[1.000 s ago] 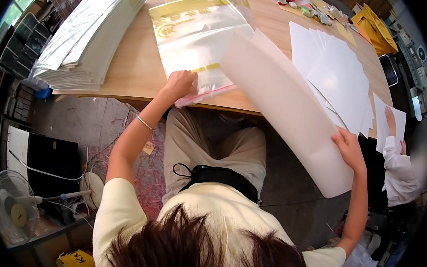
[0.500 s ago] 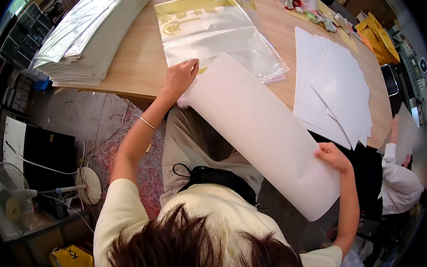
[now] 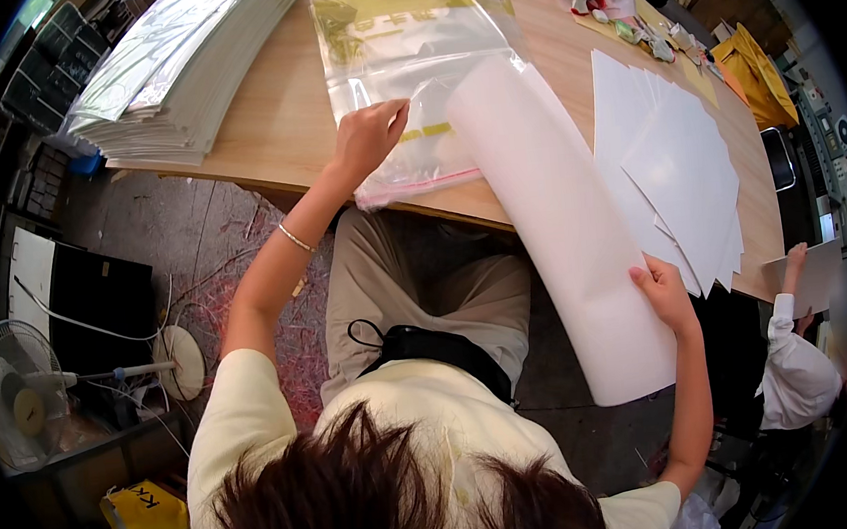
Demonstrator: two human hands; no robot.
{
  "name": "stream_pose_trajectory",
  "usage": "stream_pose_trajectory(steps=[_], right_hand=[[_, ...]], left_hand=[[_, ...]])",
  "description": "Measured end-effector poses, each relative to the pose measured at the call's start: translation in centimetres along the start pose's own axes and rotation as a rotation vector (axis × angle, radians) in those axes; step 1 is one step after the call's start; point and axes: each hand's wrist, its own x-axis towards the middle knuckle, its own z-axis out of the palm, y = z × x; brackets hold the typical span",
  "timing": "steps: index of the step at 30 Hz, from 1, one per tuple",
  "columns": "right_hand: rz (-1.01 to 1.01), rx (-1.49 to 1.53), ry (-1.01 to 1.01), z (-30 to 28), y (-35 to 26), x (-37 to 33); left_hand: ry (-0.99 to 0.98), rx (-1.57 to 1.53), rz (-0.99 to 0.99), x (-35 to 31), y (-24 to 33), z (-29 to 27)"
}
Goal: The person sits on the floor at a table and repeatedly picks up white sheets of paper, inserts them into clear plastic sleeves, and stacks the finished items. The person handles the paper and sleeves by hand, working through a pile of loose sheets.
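A large white sheet point(image 3: 560, 224), curved lengthwise, slants from the table down past its near edge. My right hand point(image 3: 663, 293) grips its lower right side, thumb on top. The sheet's far end overlaps a clear plastic bag point(image 3: 406, 166) with yellow print; I cannot tell whether that end is inside it. Over the bag's left side, my left hand point(image 3: 369, 141) is closed in a pinch on its film, which rises in folds beside the fingers. The bag's near edge, with a pink strip, lies along the table's edge.
White sheets point(image 3: 675, 175) lie fanned at the right of the table point(image 3: 263, 118). A tall stack point(image 3: 180, 75) of plastic-covered sheets stands at the left. Small clutter point(image 3: 602, 2) lies far right. Beside me are a fan point(image 3: 21, 396) and, at right, another person point(image 3: 795, 365) holding a sheet.
The white sheet's far end has swung right and away from me, baring the bag's near edge. My left hand has shifted slightly right and away. The other person's sheet has moved.
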Motion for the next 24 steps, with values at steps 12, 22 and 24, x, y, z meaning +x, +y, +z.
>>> stream_pose_trajectory(steps=[12,22,24], right_hand=[[-0.058,-0.281,0.093,2.0,-6.3,-0.4],[0.030,-0.216,0.079,5.8,-9.9,-0.7],[0.060,-0.278,0.076,6.4,-10.2,0.8]], left_hand=[[0.056,0.085,0.157,6.3,2.8,0.0],[0.212,0.142,0.501,3.8,5.5,-0.8],[0.230,0.079,0.514,3.8,6.2,-1.3]])
